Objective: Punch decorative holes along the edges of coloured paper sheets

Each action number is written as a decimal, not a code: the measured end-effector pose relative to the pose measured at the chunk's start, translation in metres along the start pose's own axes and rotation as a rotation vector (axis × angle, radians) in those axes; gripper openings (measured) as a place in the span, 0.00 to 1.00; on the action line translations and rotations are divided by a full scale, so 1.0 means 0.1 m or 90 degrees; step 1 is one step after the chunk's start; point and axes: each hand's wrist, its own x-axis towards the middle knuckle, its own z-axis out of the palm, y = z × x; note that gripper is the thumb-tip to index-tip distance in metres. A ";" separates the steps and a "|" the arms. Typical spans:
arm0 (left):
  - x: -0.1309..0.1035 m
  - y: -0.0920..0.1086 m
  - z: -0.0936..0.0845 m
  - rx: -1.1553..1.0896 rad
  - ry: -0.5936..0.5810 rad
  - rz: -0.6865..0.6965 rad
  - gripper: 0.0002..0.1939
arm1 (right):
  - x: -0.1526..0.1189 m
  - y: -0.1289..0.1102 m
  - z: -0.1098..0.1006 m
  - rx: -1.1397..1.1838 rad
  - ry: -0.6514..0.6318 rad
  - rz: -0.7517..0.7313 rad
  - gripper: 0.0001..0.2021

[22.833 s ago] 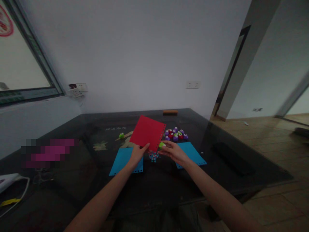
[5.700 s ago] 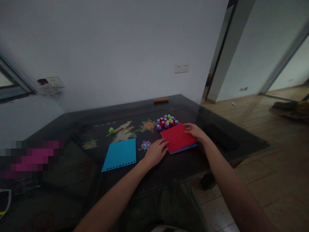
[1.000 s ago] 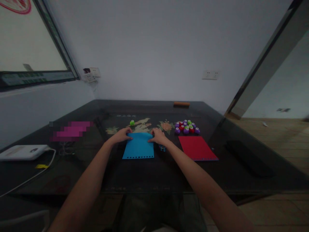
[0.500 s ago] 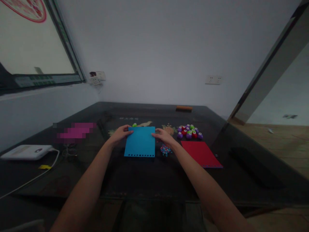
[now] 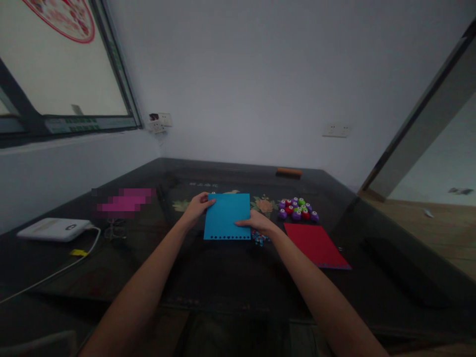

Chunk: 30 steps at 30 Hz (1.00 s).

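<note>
A blue sheet (image 5: 226, 214) with a row of holes along its near edge is held above the dark table. My left hand (image 5: 198, 207) pinches its upper left corner, thumb on the front. At the right edge, lower down, my right hand (image 5: 256, 222) grips the sheet with its thumb lying across the front. Small coloured beads (image 5: 260, 238) lie in a pile just below my right hand, partly covered by it. Behind the sheet's top edge a small eyeball toy (image 5: 213, 193) barely shows.
Right of my hands are several purple, red and green eyeball toys (image 5: 297, 209) and a red sheet (image 5: 316, 245). A white device (image 5: 55, 229) with a cable and a blurred pink object (image 5: 126, 201) are at left. A brown bar (image 5: 289, 172) lies at the back.
My right hand has slid down the sheet's right edge, its thumb now further in over the front. The view has shifted slightly, and the sheet hides more of the green toy behind it.
</note>
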 end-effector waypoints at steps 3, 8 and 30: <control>0.00 0.01 0.01 -0.017 -0.002 0.012 0.15 | 0.00 0.00 -0.01 -0.010 0.018 -0.016 0.26; 0.02 -0.01 0.00 -0.076 0.038 0.018 0.18 | -0.03 -0.01 -0.02 -0.054 0.069 -0.026 0.25; 0.88 -0.65 -0.11 0.452 0.237 0.030 0.16 | -0.70 0.06 -0.24 0.156 0.375 -0.136 0.28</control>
